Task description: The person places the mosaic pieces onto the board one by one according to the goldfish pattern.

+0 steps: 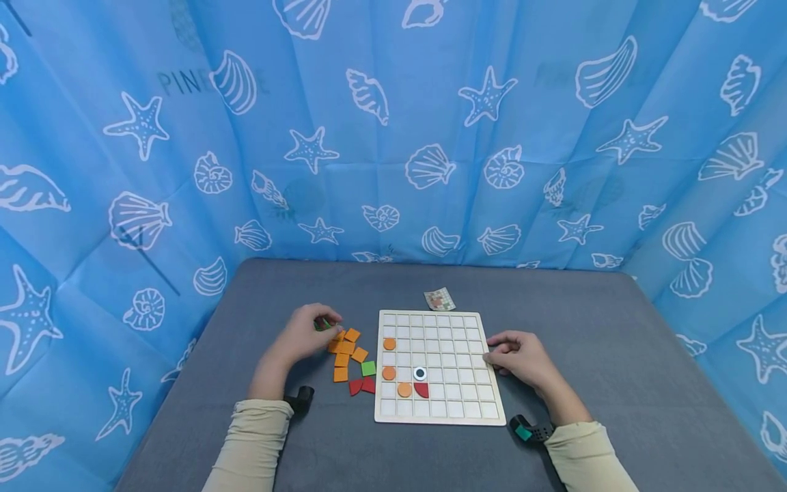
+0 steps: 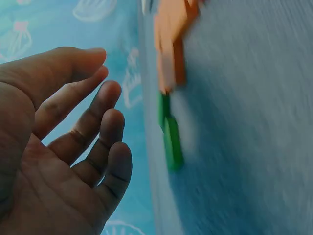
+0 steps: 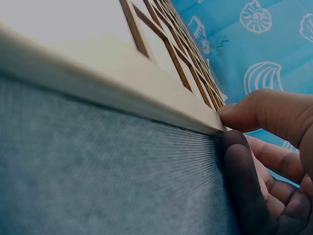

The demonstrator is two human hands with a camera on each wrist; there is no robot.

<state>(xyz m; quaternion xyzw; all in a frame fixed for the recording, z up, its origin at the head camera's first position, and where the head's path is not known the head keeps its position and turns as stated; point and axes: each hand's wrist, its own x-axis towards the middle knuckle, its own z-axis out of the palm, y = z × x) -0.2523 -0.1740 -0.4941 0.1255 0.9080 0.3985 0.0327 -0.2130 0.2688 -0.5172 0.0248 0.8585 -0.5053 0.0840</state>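
The left hand (image 1: pixel 303 333) hovers at the upper left of loose orange square tiles (image 1: pixel 341 359). In the left wrist view this hand (image 2: pixel 78 137) has loosely bent fingers and holds nothing, beside green tiles (image 2: pixel 172 144) and orange ones (image 2: pixel 171 29). With thumb and fingertips, the right hand (image 1: pixel 525 357) pinches the right edge of a white grid board (image 1: pixel 450 358); the right wrist view shows the hand (image 3: pixel 274 147) at the board's rim (image 3: pixel 146 98). On the board lie orange discs (image 1: pixel 389 373), a red quarter piece (image 1: pixel 421 390) and a white ring-shaped piece with a dark centre (image 1: pixel 420 374).
A small patterned card (image 1: pixel 439 299) lies behind the board on the grey table (image 1: pixel 344 444). Left of the board are a green square (image 1: pixel 368 368) and red pieces (image 1: pixel 361 387). A blue curtain (image 1: pixel 393 137) with shell prints hangs behind the table.
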